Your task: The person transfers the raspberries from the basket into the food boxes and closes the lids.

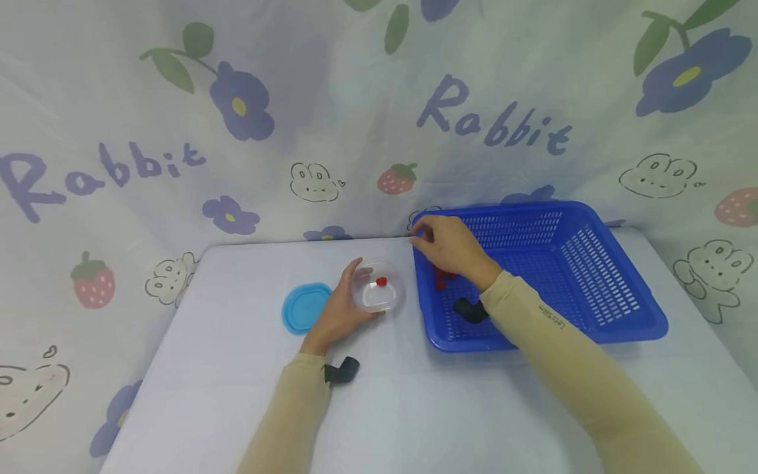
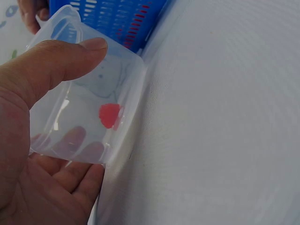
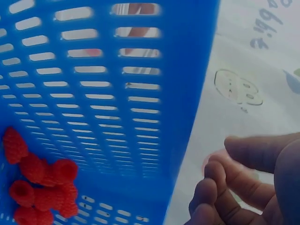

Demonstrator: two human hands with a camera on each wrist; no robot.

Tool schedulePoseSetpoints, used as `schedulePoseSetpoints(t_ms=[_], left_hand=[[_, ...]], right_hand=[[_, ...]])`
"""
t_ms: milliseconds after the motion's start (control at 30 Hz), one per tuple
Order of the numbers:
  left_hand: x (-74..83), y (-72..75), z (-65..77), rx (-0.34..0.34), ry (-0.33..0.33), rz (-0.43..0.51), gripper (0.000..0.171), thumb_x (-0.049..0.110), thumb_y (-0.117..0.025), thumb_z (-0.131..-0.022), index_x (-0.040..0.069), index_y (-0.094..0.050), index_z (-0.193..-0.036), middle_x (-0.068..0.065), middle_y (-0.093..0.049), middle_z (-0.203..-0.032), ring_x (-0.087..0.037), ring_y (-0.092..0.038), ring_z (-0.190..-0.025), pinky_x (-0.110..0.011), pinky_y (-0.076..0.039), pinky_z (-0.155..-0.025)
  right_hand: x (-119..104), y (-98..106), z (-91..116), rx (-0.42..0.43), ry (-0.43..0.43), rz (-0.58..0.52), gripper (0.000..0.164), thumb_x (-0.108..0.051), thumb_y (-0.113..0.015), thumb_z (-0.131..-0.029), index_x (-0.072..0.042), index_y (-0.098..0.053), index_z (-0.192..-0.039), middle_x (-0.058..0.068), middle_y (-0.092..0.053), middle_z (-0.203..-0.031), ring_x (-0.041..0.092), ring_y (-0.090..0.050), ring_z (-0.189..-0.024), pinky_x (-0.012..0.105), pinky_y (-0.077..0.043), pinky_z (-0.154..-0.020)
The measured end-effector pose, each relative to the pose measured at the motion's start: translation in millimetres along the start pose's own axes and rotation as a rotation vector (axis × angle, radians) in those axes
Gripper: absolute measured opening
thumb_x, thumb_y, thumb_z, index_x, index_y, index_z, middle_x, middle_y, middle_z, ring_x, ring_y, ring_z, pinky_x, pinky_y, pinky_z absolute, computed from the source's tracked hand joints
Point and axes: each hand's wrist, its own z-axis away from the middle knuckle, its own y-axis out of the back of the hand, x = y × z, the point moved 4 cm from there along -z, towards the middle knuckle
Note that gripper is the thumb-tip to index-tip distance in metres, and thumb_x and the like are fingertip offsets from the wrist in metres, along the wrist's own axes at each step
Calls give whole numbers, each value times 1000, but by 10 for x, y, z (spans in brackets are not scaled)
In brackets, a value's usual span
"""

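Observation:
My left hand (image 1: 345, 304) grips a clear plastic container (image 2: 89, 93) on the white table, thumb on one wall and fingers around the other side. Inside the container lies one red raspberry (image 2: 109, 116). My right hand (image 1: 448, 245) is raised over the left rim of a blue plastic basket (image 1: 642, 289). Its fingers are loosely curled in the right wrist view, and a gap shows between thumb and index finger with nothing held. Several raspberries (image 3: 49, 197) are gathered in the basket's left corner, partly hidden by my right arm in the head view.
A light blue lid (image 1: 304, 308) lies flat on the table, left of the container. Behind the table hangs a pale cloth (image 1: 349, 99) printed with rabbits, flowers and strawberries. The basket takes up the table's right back part.

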Motion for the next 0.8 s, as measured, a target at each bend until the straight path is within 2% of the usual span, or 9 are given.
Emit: schedulePoseSetpoints(t_ms=[167, 400, 533, 800], left_hand=[[3, -7, -7, -4, 6, -3, 107, 42, -83, -64, 35, -14, -146, 11, -42, -139, -21, -32, -133, -55, -28, -104], [-9, -18, -12, 3, 4, -12, 107, 40, -83, -64, 32, -15, -146, 10, -42, -139, -21, -33, -133, -56, -28, -104], [-1, -17, -14, 2, 1, -3, 107, 37, -83, -65, 32, -14, -146, 10, -42, -139, -20, -32, -133, -56, -27, -104], [-5, -19, -23, -5, -23, 2, 107, 38, -83, -65, 28, -15, -147, 10, -42, -139, -21, -32, -133, -56, -27, -104]], right_hand=[[96, 12, -11, 21, -74, 41, 22, -24, -54, -92, -9, -66, -103, 4, -64, -83, 20, -58, -71, 36, -48, -65], [181, -8, -14, -83, -187, 88, 27, -24, -50, -94, -7, -62, -110, 6, -67, -85, 20, -60, -68, 35, -48, -60], [207, -28, -23, -117, -211, 123, 30, -24, -50, -93, -5, -61, -114, 8, -67, -91, 22, -61, -72, 37, -49, -62], [272, -122, -45, -218, -226, 166, 32, -21, -54, -89, -4, -61, -115, 12, -65, -105, 29, -61, -91, 44, -50, -75]])
